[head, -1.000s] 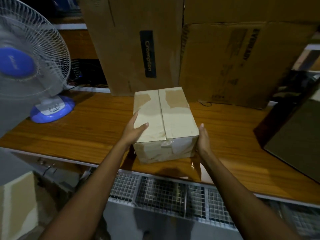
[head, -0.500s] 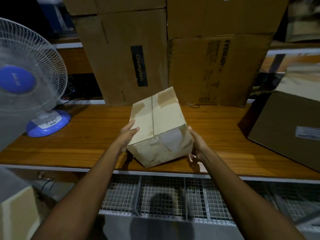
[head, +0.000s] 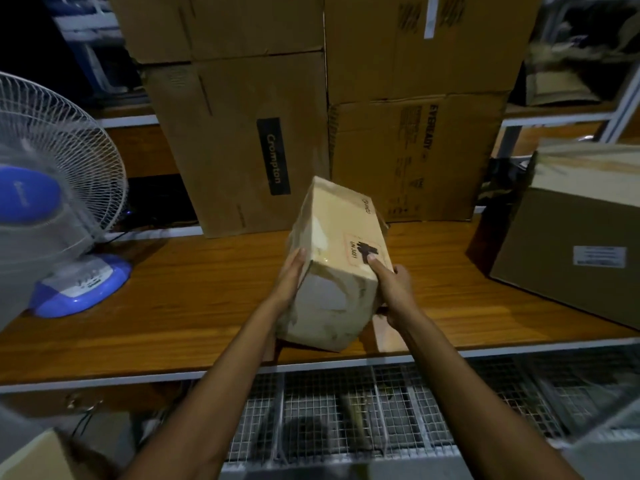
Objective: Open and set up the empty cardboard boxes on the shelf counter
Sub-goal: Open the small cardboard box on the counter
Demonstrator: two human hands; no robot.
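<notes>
Head view: the left hand lies flat against the left side of the small box, fingers straight and pressed to the cardboard. The right hand grips the opposite side, thumb laid on the upper face beside a red-edged label and fingers curled round the right edge. Held between the two hands, the small box is tilted onto one lower edge near the front of the wooden desk; whether that edge touches the wood is hard to tell. Behind it stand large cartons, a Crompton carton and an Eveready carton, with more stacked on top. A blue and white fan stands at the left, and another carton at the right.
</notes>
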